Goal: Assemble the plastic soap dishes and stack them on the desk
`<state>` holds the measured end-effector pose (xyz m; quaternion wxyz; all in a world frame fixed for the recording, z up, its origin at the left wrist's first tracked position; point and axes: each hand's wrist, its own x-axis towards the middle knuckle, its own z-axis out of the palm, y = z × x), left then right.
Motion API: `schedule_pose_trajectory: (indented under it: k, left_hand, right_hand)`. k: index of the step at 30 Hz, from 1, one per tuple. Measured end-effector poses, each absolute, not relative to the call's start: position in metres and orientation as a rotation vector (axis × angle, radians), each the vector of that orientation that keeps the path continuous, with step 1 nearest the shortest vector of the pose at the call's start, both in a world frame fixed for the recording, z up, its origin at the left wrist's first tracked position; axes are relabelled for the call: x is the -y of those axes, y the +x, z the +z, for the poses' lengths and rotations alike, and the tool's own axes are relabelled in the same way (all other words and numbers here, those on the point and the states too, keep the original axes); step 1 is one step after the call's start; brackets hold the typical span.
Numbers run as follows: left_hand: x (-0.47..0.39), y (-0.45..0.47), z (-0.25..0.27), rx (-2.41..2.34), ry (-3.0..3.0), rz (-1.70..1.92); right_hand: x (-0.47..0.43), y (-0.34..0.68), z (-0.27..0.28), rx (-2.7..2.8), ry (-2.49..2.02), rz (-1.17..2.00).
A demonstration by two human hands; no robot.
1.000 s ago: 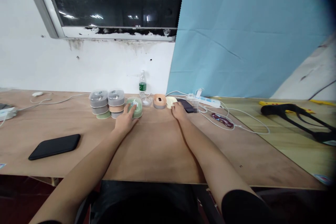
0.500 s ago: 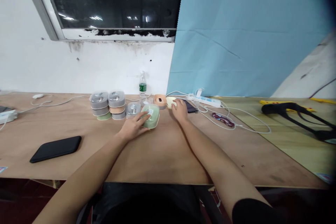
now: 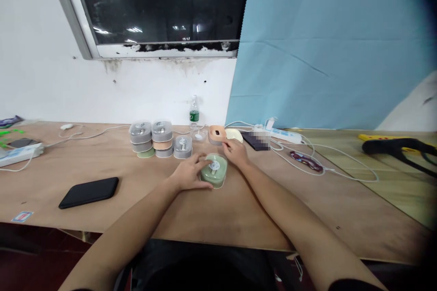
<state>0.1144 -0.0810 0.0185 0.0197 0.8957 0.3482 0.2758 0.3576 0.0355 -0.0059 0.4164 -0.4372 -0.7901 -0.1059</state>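
Note:
My left hand (image 3: 191, 173) rests round the left side of a rounded square green container (image 3: 215, 177) with a clear lid, thumb along the near side and fingers on top. The container sits on the table. My right hand (image 3: 236, 152) is just beyond it, its fingers drawn together at the near right corner of an orange container (image 3: 216, 135) with a small dark slot on top. A cream lid-like piece (image 3: 234, 135) lies right behind that hand. Left of the orange container is a clear lid (image 3: 198, 135), and farther left a grey container (image 3: 183, 147) with a clear lid.
Two stacks of similar containers (image 3: 141, 139) stand at the back left. A water bottle (image 3: 194, 113) is against the wall. A black phone-like slab (image 3: 89, 192) lies at front left. A dark phone (image 3: 256, 141), cables and a power strip (image 3: 285, 135) are at right.
My left hand has brought the green container nearer and to the right. My right hand has moved from the cream piece leftward to the orange container's corner. The view has shifted slightly.

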Motion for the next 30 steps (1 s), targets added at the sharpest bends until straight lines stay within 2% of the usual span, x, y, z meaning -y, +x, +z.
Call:
schedule_pose_trajectory:
  k: [8,18,30]
  left_hand:
    - [0.074,0.118,0.008,-1.085,2.666,0.695]
    - [0.079,0.107,0.019,-1.041,2.664,0.908]
    - [0.079,0.106,0.020,-1.035,2.632,0.988]
  right_hand:
    - [-0.033,0.351,-0.009,1.991,-1.068,-0.244]
    - [-0.033,0.351,-0.009,2.025,-1.142,-0.250]
    - [-0.031,0.351,-0.008,2.035,-1.111,-0.320]
